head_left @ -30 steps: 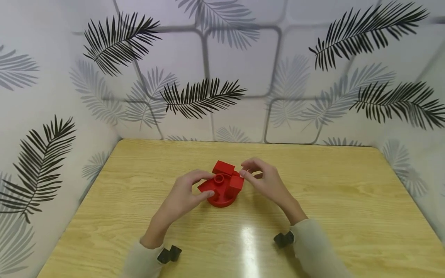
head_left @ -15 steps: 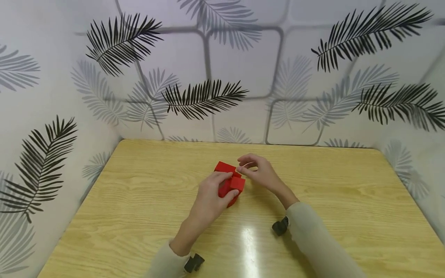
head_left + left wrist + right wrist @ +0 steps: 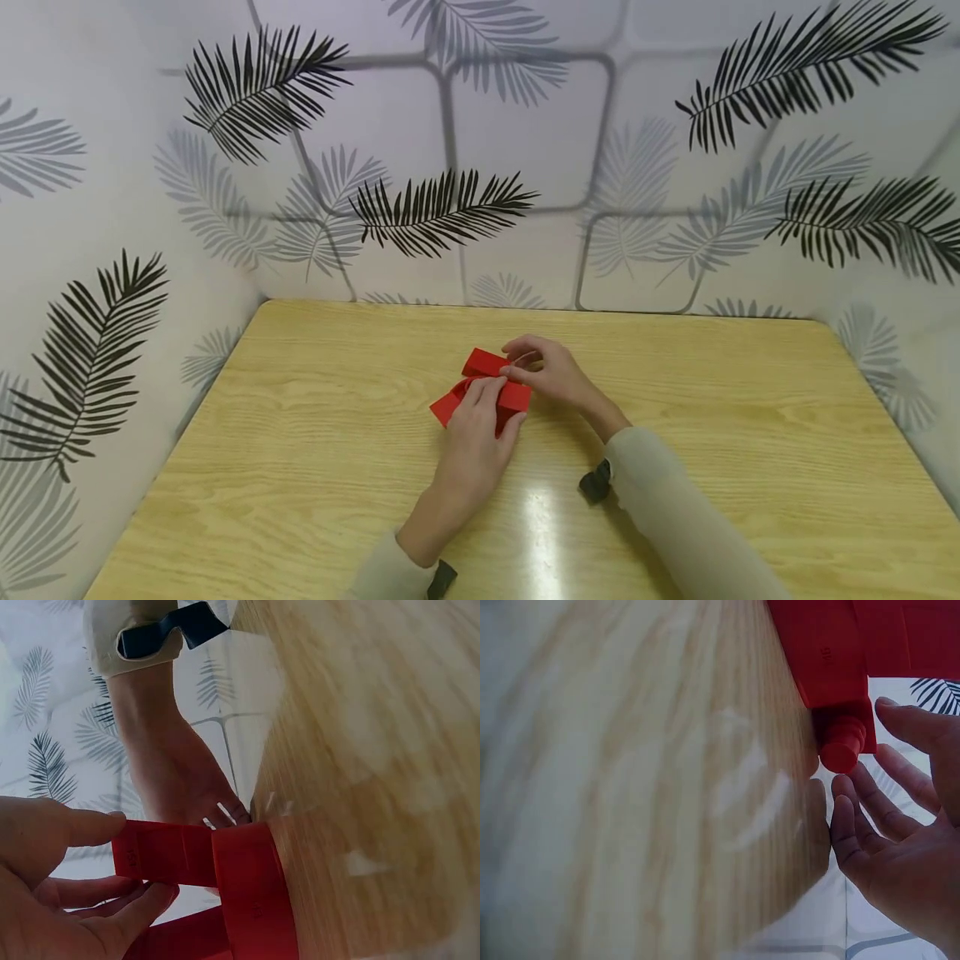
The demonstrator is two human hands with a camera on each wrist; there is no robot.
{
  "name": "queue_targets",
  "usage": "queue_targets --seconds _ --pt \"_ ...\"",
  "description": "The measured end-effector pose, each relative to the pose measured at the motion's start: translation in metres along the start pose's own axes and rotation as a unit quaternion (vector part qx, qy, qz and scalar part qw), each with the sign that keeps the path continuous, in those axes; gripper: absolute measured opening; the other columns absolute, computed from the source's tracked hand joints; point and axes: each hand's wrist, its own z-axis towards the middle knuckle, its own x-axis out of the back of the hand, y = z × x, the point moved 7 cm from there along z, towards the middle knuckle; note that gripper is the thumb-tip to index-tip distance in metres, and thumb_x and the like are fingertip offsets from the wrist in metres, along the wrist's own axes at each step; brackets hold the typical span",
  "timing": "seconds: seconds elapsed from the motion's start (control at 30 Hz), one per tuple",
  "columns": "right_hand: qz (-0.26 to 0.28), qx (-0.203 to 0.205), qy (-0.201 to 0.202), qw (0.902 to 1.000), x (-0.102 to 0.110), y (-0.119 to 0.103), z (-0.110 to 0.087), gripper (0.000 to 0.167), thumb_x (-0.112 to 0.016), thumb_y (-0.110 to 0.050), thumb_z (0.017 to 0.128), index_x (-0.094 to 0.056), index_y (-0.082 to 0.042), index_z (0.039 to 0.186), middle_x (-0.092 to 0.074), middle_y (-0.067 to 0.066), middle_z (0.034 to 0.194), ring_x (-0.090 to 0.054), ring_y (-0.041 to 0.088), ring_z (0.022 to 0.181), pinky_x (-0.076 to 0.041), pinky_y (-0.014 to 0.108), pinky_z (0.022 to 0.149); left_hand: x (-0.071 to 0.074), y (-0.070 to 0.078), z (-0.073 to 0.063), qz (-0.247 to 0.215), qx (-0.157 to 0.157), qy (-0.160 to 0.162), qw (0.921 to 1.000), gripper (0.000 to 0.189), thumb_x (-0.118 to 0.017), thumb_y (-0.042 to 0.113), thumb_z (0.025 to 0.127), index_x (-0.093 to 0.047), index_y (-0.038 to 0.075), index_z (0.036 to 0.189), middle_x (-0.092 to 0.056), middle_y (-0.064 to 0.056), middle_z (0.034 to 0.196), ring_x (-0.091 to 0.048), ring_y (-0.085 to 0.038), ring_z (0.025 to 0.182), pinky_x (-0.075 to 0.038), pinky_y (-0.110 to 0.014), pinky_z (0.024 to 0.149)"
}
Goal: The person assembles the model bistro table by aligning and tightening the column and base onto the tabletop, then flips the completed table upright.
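A red assembly with a round base (image 3: 255, 892) stands on the table, with a ring at its middle and thick upright blocks around it. My left hand (image 3: 471, 450) reaches over it from the front. In the left wrist view its thumb and fingers pinch the free end of one upright red block (image 3: 169, 851). My right hand (image 3: 551, 371) is at the assembly's right rear, fingers loosely bent. In the right wrist view its thumb and index fingertips lie close beside a red piece with a round knob (image 3: 842, 746); whether they touch it I cannot tell.
The wooden table (image 3: 315, 400) runs back to a wall (image 3: 517, 150) with leaf patterns, and similar panels stand at both sides. Dark wrist cameras (image 3: 596, 482) sit at the sleeves. Light glares off the tabletop before the assembly.
My left hand has shifted right from the assembly's left side onto the block at its right. My right hand has moved slightly left, closer to the assembly. The assembly has turned a little.
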Motion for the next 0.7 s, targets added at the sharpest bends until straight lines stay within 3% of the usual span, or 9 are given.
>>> queue_targets --seconds 0.27,0.43,0.7 --pt "-0.023 -0.006 -0.021 0.9995 -0.0055 -0.0016 0.0018 0.032 -0.072 -0.012 0.096 -0.067 -0.001 0.126 -0.070 0.013 0.120 -0.068 0.029 0.105 -0.057 0.044 0.098 0.0012 0.0004 -0.0002 0.022 -0.015 0.025 0.9993 0.052 -0.083 0.015 0.089 -0.060 -0.002 0.132 -0.062 -0.015 0.125 -0.065 -0.030 0.110 -0.060 -0.041 0.091" --pt "-0.032 -0.020 -0.009 0.9993 -0.0033 -0.0025 0.0008 0.030 -0.072 -0.013 0.097 -0.067 -0.002 0.124 -0.071 0.011 0.118 -0.069 0.026 0.104 -0.058 0.042 0.095 0.0026 -0.0002 0.0001 0.023 -0.022 0.033 0.9989 0.044 -0.080 0.012 0.089 -0.062 -0.001 0.126 -0.064 -0.014 0.120 -0.066 -0.028 0.102 -0.062 -0.038 0.085" --pt "-0.059 -0.004 -0.011 0.9982 -0.0023 -0.0065 -0.0002 0.035 -0.074 -0.016 0.095 -0.067 -0.002 0.127 -0.071 0.011 0.118 -0.068 0.025 0.104 -0.059 0.042 0.094 0.0049 -0.0067 -0.0002 0.001 -0.018 0.013 0.9997 0.046 -0.076 0.006 0.085 -0.062 0.002 0.129 -0.064 -0.010 0.122 -0.064 -0.023 0.101 -0.061 -0.031 0.085"
